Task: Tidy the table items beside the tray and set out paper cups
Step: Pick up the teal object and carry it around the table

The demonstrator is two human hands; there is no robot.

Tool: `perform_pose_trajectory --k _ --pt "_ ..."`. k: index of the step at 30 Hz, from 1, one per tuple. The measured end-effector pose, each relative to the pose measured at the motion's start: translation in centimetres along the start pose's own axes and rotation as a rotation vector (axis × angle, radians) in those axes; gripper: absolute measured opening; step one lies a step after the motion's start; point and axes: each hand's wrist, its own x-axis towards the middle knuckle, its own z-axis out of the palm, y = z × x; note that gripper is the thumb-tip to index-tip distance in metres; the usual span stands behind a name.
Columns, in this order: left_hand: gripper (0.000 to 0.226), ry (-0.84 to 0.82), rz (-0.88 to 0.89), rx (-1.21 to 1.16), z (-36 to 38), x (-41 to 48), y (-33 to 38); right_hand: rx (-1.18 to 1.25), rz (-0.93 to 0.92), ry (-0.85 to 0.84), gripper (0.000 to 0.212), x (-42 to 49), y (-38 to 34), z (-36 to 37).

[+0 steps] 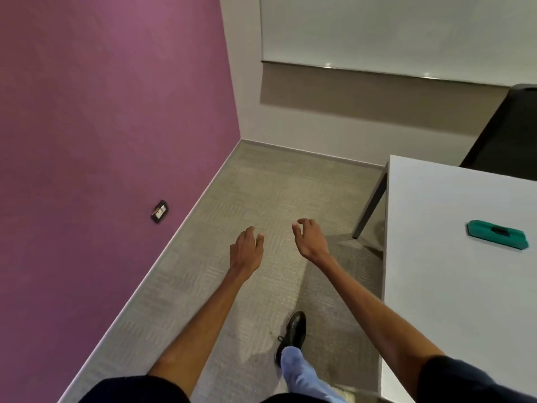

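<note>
My left hand (246, 249) and my right hand (310, 239) are stretched out in front of me over the carpet, left of the table. Both hold nothing; the fingers are loosely curled and apart. A grey table (453, 274) fills the right side. On it near the right edge lies a teal whiteboard eraser (497, 235) with a black strip on top. No tray and no paper cups are in view.
A purple wall (110, 117) with a socket (160, 211) runs along the left. A whiteboard (392, 30) hangs on the far wall. A black chair (505, 135) stands behind the table. My black shoe (293, 333) is on the carpet.
</note>
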Motion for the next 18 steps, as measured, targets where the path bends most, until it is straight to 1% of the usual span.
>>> perform_pose_trajectory --k 8,11,14,18 --pt "0.049 -0.097 0.145 0.045 3.2 13.7 6.4 0.037 0.154 0.109 0.047 12.0 4.1 -3.4" --pt "0.049 -0.128 0.169 0.039 4.4 18.8 10.0 0.05 0.202 0.131 0.048 16.4 5.8 -5.9" --pt "0.048 -0.146 0.246 0.043 5.8 23.2 13.4 0.056 0.235 0.164 0.049 20.5 7.0 -9.0" --pt "0.048 -0.217 0.287 0.044 8.2 27.7 17.5 0.064 0.277 0.211 0.046 23.9 9.6 -12.4"
